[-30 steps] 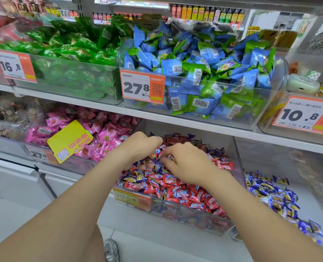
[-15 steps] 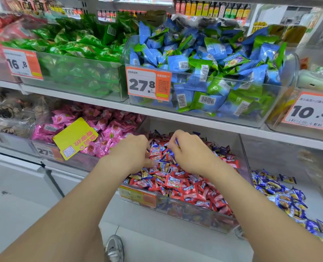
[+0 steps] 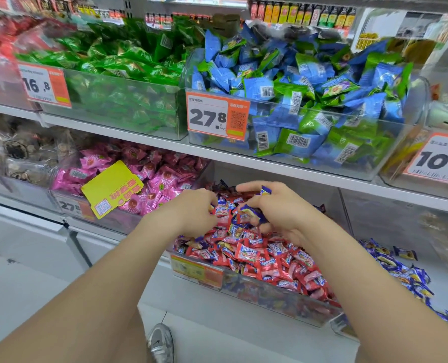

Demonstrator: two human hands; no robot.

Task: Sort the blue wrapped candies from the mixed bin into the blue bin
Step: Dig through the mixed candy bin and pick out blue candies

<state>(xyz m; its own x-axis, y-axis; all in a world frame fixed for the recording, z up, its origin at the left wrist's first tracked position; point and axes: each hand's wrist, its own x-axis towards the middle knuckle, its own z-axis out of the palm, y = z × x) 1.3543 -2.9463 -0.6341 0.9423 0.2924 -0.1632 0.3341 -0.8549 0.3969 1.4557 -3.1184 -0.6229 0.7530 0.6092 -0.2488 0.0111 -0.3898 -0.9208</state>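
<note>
The clear mixed bin [image 3: 270, 297] on the lower shelf holds a heap of red and blue wrapped candies [image 3: 257, 252]. Both hands are over its back part. My right hand [image 3: 278, 210] is turned palm-up, its curled fingers holding several blue wrapped candies [image 3: 249, 213], with one more blue candy [image 3: 265, 190] poking out at its fingertips. My left hand [image 3: 191, 213] has curled fingers dug into the heap; whether it holds a candy is hidden. To the right, the blue bin [image 3: 354, 334] holds blue candies [image 3: 401, 271].
A bin of pink candies [image 3: 149, 174] with a yellow tag [image 3: 111, 188] stands left of the mixed bin. Just above the hands runs the upper shelf edge [image 3: 283, 170], carrying bins of green packets [image 3: 118, 74] and blue-green packets [image 3: 309, 95]. My shoe [image 3: 160, 341] is on the white floor.
The right hand has turned palm-up and gathered blue candies into its fingers. The left hand stays in the heap. The camera has come a little closer.
</note>
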